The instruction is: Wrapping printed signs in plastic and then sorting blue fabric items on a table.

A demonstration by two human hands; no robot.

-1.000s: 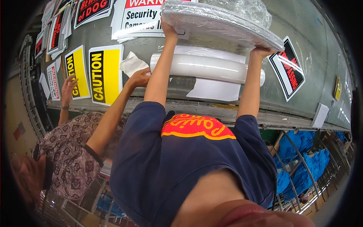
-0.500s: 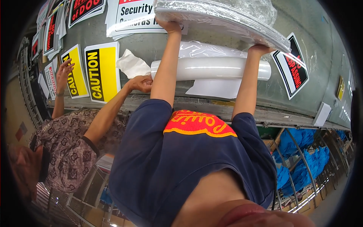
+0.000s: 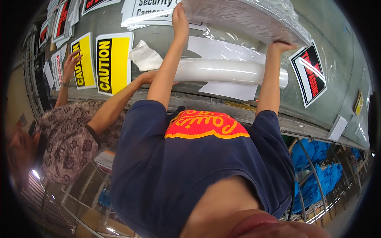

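My left hand [image 3: 180, 20] and my right hand [image 3: 280, 46] each grip an edge of a flat stack of white sheets wrapped in clear plastic [image 3: 246, 16], held above a grey table [image 3: 337, 75]. My arms reach out from my navy T-shirt [image 3: 190, 174]. Under the stack lies a long white roll [image 3: 226, 71] on loose white paper [image 3: 228, 90]. A co-worker's hand [image 3: 149, 75] touches the roll's left end.
The co-worker in a patterned shirt [image 3: 65, 139] stands at my left, with the other hand [image 3: 71, 60] over yellow-and-black signs [image 3: 112, 61]. A red, black and white sign [image 3: 311, 75] lies at the right. Blue garments [image 3: 313, 158] hang below the table. Wire racks stand at the lower left.
The wrapped stack and both my hands have shifted slightly up the picture. The co-worker's far hand has risen along the yellow signs. The hand on the roll has stayed.
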